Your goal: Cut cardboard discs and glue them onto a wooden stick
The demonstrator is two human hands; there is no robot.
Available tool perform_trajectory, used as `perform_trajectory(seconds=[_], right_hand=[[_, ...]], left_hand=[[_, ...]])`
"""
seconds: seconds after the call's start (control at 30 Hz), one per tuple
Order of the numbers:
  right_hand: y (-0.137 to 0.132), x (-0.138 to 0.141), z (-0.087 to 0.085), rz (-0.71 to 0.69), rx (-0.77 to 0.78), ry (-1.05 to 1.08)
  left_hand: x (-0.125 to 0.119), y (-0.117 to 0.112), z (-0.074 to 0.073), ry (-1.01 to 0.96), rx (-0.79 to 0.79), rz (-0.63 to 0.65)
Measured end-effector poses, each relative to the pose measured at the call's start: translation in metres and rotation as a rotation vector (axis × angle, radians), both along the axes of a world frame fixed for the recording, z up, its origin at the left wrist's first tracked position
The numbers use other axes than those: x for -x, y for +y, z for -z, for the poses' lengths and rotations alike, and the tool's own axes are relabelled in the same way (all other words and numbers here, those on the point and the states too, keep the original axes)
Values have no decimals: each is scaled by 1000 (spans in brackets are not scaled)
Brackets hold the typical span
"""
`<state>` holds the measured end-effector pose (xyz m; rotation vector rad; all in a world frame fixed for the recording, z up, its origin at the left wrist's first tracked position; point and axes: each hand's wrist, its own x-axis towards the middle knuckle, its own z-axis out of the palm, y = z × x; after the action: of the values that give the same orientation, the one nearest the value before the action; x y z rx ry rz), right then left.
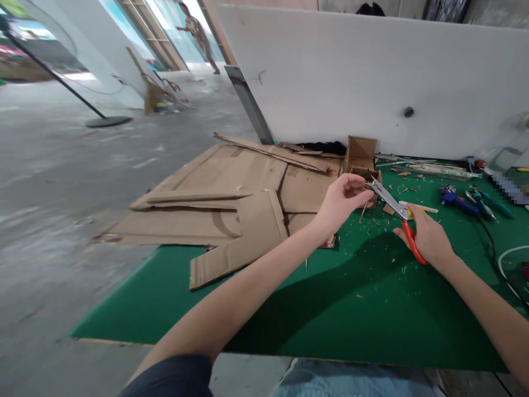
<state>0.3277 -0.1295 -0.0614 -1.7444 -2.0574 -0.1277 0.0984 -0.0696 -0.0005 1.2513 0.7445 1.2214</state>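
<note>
My right hand (pixel 430 234) grips a pair of scissors (pixel 390 198) by its red-orange handles. The metal blades point up and to the left and look slightly apart at their tips. My left hand (pixel 345 197) has its thumb and fingers curled together beside the blade tips. Whatever lies between those fingers is too small to make out. Just behind the left fingertips stands a small open cardboard box (pixel 361 151), partly hidden by the hand. A thin stick (pixel 363 212) slants down below these fingers, and a pale stick (pixel 419 207) lies behind the right hand.
Flat cardboard sheets (pixel 256 165) spread over the left side of the green table (pixel 330 314). Thin strips (pixel 438 168) lie along the back below a white panel (pixel 351 77). A blue-handled tool (pixel 457 199) with a cord and pliers (pixel 481 204) rest at right. Scraps litter the surface.
</note>
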Motion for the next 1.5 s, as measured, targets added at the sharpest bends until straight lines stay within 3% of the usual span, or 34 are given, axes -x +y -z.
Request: perform_trajectory(seconds=[0.23, 0.43, 0.8, 0.93, 1.1, 1.2, 1.3, 1.4, 1.5], right_hand=[[2, -4, 1, 11, 1, -58], [2, -1, -2, 18, 80, -28], [2, -1, -6, 74, 78, -2], [6, -9, -10, 196, 75, -54], [18, -27, -9, 234, 89, 110], [22, -34, -4, 187, 68, 186], [19, -33, 0, 27, 53, 264], [12, -27, -2, -139, 109, 316], [5, -20, -7, -200, 180, 264]], left_hand=[[2, 3, 1, 72, 21, -23], [2, 1, 0, 144, 120, 80], [4, 1, 3, 225, -75, 92], [3, 1, 5, 185, -52, 118], [0, -1, 6, 125, -57, 122], [0, -1, 8, 110, -74, 132], [1, 2, 9, 120, -57, 121], [2, 3, 10, 134, -31, 93], [3, 3, 9, 120, -7, 90]])
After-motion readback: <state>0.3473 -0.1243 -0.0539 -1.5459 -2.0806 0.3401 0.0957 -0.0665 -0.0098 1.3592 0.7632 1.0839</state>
